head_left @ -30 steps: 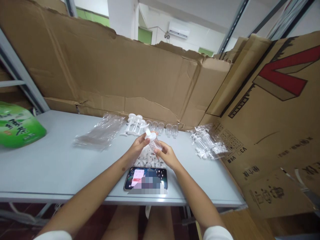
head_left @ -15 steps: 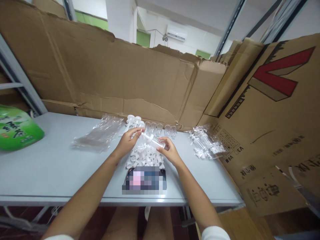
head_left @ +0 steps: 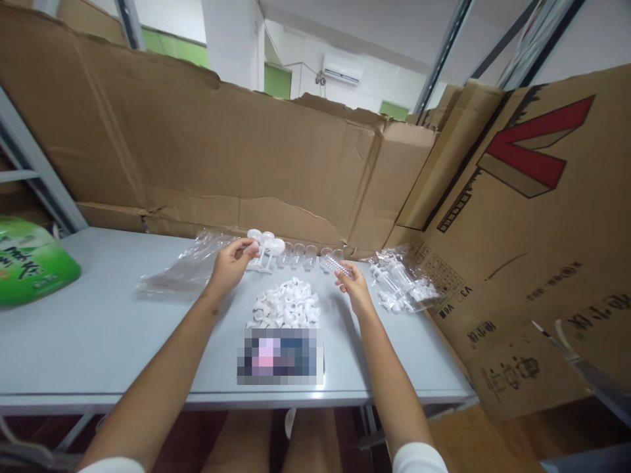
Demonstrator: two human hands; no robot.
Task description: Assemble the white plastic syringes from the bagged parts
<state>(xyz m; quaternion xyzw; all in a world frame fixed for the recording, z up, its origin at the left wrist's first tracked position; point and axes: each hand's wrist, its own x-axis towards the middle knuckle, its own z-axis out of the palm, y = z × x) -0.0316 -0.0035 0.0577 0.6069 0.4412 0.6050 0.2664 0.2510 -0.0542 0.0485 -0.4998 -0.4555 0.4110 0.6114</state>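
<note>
At the back of the table, my left hand (head_left: 235, 263) is closed, thumb and fingers pinched on a white plunger among a small group of white plungers (head_left: 275, 247) with round disc ends. The exact grip is partly hidden by the fingers. My right hand (head_left: 353, 284) grips a clear ribbed plastic tube (head_left: 336, 264), held tilted just in front of a row of similar clear tubes (head_left: 298, 255). Between the two forearms lies a heap of small white plastic caps (head_left: 286, 305).
A phone (head_left: 280, 356), its screen blurred, lies before the heap. Clear plastic bags (head_left: 180, 266) are at left, and a bag of white and clear parts (head_left: 404, 282) at right. A green package (head_left: 34, 261) sits far left. Cardboard (head_left: 236, 144) walls the back and right.
My hands have moved apart: the left went back-left to the white plungers, the right moved right with the clear tube. The white piece is no longer joined to that tube.
</note>
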